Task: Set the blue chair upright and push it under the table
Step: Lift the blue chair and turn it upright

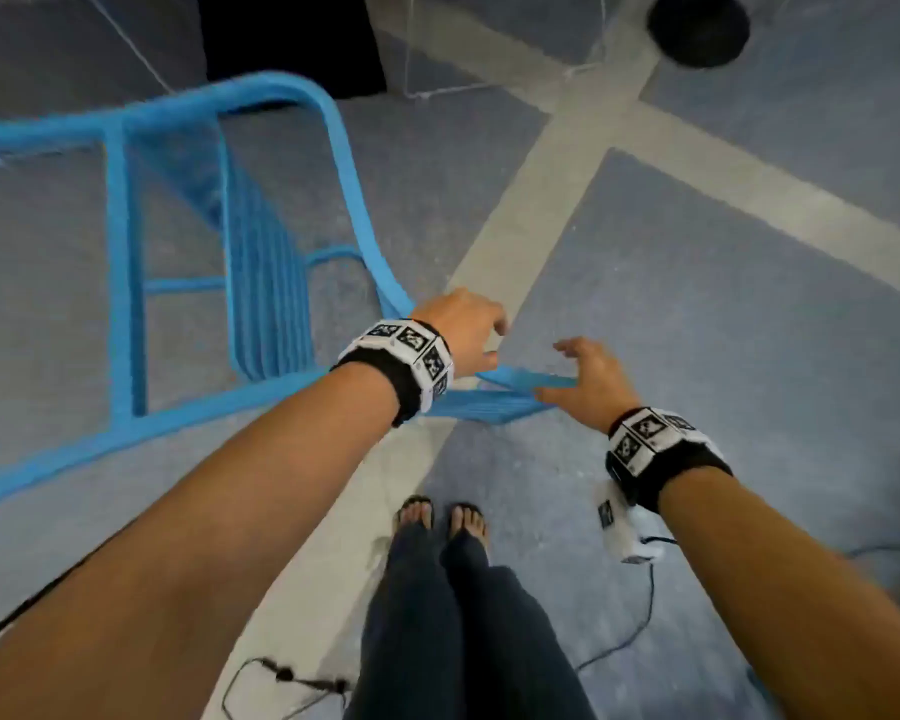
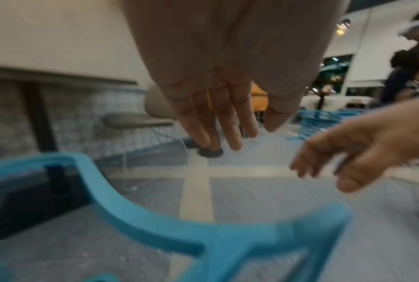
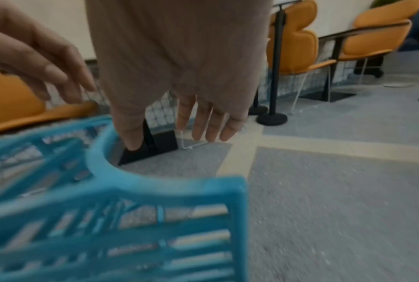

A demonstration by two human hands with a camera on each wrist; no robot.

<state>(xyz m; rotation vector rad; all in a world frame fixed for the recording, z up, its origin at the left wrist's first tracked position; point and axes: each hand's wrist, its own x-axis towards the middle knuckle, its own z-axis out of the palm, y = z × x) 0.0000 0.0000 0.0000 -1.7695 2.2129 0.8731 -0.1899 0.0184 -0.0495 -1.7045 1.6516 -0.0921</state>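
Observation:
The blue chair (image 1: 261, 283) lies tipped over on the grey floor, its slatted backrest (image 1: 494, 402) nearest my feet. My left hand (image 1: 484, 340) hovers over the corner where the curved arm meets the backrest, fingers loosely spread and holding nothing. My right hand (image 1: 557, 371) is just right of it over the backrest's edge, also open. In the left wrist view my left hand's straight fingers (image 2: 227, 129) hang above the chair frame (image 2: 155, 225). In the right wrist view my right hand's fingers (image 3: 208, 122) hang above the backrest (image 3: 143, 219). A table's black base plate (image 1: 292, 39) lies beyond the chair.
A round black stand base (image 1: 697, 28) sits at the far right, and cables (image 1: 624, 636) trail on the floor by my feet (image 1: 440, 514). Orange chairs (image 3: 297, 51) and a black post (image 3: 276, 76) line the wall. Another person (image 2: 406, 76) stands at the right.

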